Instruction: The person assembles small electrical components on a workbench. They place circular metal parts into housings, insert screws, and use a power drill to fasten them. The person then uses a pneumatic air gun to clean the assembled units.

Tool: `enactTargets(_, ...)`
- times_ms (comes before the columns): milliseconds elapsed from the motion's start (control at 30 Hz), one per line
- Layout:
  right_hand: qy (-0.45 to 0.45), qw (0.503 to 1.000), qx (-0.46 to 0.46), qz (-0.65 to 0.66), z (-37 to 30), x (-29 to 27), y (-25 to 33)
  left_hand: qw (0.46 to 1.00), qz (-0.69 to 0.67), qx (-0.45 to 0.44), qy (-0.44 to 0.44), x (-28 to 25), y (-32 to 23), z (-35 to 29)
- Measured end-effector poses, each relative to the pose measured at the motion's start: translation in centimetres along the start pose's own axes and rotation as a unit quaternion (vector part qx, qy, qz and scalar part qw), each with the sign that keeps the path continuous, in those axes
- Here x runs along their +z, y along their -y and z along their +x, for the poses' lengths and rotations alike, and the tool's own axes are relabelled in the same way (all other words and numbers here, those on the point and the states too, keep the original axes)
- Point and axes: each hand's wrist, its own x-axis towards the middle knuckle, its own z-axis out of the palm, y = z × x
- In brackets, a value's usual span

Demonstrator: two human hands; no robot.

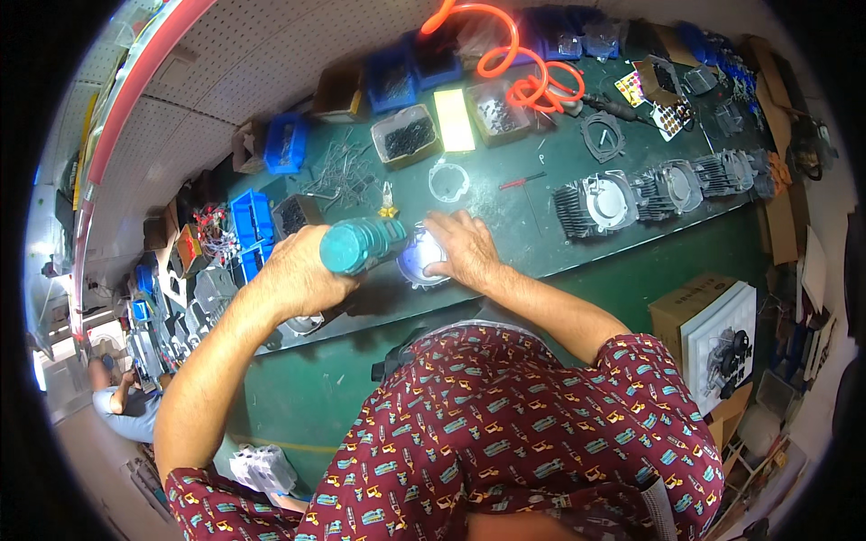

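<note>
My left hand [296, 270] grips a teal power screwdriver [363, 243] and holds it over the green workbench [541, 243]. My right hand [462, 248] rests flat on a round grey metal part [417, 261] just right of the tool's tip, holding it down. The part is mostly hidden under my fingers and the tool.
Several finned grey engine cylinders [595, 206] line the bench at right. Blue bins [393, 81], trays of dark screws [408, 135], a yellow pad [454, 119], a gasket ring [448, 180] and an orange coiled hose [514, 63] fill the back. A cardboard box [699, 316] stands right; another person [122, 406] sits at left.
</note>
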Motion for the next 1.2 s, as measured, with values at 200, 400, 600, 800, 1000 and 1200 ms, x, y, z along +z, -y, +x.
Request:
enactTargets(200, -0.015, 1.0, -0.016, -0.005, 0.0, 0.4, -0.4, 0.999, -0.026, 0.026, -0.014, 0.5, 0.5, 1.0)
enactTargets(400, 0.005, 0.999, -0.02, -0.027, 0.0, -0.6, 0.0, 0.998, -0.038, 0.011, -0.045, 0.8, -1.1, -1.3)
enactTargets(600, -0.161, 0.965, 0.056, 0.2, 3.8, -1.8, -5.9, 0.984, -0.164, -0.015, -0.06, 0.7, -0.3, -5.1)
enactTargets(800, 0.035, 0.989, 0.139, 0.046, 10.2, 7.6, -14.1, 0.95, -0.202, -0.043, -0.236, 9.7, 2.8, -10.3)
enactTargets(1000, 0.064, 0.988, 0.114, -0.084, 11.5, 11.0, -15.2, 0.898, -0.329, -0.12, -0.267, 14.3, 1.5, -12.1)
enactTargets(1200, -0.104, 0.98, 0.048, 0.16, 10.4, 8.1, -15.8, 0.879, -0.38, -0.13, -0.257, 16.8, 3.2, -13.2)
